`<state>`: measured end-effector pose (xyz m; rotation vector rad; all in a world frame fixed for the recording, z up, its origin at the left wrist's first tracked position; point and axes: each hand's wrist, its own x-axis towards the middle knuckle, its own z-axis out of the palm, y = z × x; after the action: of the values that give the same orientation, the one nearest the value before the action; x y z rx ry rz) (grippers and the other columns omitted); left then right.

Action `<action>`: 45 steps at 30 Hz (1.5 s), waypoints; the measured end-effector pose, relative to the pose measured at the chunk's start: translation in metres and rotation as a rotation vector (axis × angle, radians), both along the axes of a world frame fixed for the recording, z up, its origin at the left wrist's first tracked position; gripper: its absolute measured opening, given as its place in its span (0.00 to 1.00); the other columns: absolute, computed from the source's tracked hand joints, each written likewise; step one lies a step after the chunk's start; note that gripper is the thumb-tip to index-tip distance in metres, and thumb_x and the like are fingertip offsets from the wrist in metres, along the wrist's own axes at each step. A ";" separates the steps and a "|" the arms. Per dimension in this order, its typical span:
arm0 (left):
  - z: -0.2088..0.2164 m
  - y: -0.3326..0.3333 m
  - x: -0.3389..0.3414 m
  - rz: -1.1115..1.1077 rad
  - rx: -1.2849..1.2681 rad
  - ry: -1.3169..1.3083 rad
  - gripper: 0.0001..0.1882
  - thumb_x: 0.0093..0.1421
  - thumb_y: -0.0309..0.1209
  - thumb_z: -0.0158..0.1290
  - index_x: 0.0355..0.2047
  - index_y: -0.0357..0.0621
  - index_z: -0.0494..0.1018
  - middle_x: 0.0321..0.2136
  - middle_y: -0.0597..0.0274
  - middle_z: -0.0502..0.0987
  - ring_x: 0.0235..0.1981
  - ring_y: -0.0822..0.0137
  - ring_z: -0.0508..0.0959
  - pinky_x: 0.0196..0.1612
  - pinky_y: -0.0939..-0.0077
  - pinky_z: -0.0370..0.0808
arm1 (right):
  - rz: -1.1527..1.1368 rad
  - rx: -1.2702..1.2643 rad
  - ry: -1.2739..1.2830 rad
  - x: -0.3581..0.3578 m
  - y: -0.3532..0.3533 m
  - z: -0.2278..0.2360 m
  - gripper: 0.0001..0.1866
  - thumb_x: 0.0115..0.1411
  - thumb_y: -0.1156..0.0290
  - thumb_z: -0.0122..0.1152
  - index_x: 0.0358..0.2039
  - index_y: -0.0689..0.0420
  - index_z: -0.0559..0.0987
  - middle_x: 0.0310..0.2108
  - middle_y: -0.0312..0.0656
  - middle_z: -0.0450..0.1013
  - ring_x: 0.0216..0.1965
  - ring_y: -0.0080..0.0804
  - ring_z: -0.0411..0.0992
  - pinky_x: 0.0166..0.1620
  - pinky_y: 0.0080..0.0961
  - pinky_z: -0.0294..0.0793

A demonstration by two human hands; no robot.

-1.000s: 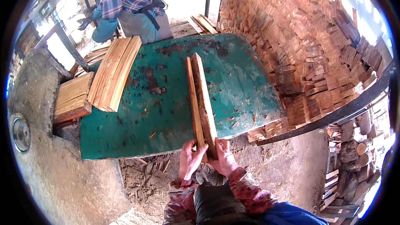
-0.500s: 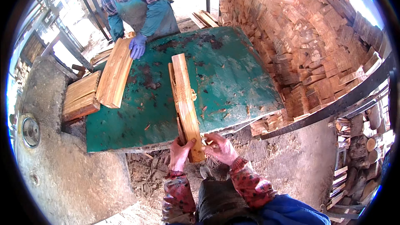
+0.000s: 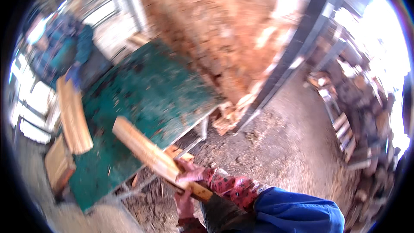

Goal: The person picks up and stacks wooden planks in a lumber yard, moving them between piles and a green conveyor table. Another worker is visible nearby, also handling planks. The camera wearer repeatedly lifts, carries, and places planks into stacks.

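Note:
A long split piece of wood (image 3: 144, 146) slants across the front edge of a green table (image 3: 142, 86), its far end over the tabletop. Its near end reaches close to my body. My left hand (image 3: 184, 203) grips it from the left side near that end. Over the top of the wood, a little farther along, lies my right hand (image 3: 190, 172), fingers closed round it. Motion blurs the fingers. A darker edge shows under the wood, but whether it is a second piece I cannot tell.
At the left, a co-worker's blue-gloved hand (image 3: 74, 77) rests on another long wood piece (image 3: 74, 114). A thick block (image 3: 59, 164) lies nearer. Beyond the table rises a heap of split wood (image 3: 207, 30), bordered by a dark metal band (image 3: 297, 51). Stacked logs (image 3: 366, 146) stand at right.
My view has swung to the right. The wood is drawn back toward my body and tilted leftward, and my right hand has moved onto its top. The co-worker's hand stays at its piece.

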<state>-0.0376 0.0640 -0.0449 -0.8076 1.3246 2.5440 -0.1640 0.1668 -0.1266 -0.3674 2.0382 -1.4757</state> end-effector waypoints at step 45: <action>-0.175 0.432 -0.036 -1.177 -0.592 -0.597 0.07 0.62 0.36 0.56 0.32 0.46 0.76 0.26 0.63 0.78 0.27 0.67 0.77 0.26 0.69 0.74 | -1.867 -0.465 -0.662 0.343 0.770 -0.019 0.32 0.49 0.61 0.69 0.50 0.69 0.73 0.40 0.49 0.77 0.38 0.37 0.78 0.44 0.32 0.77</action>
<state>-0.0737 0.4955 -0.2202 -0.5133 1.6124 0.9415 0.1791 0.9366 -0.1460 2.0772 1.0723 -2.3684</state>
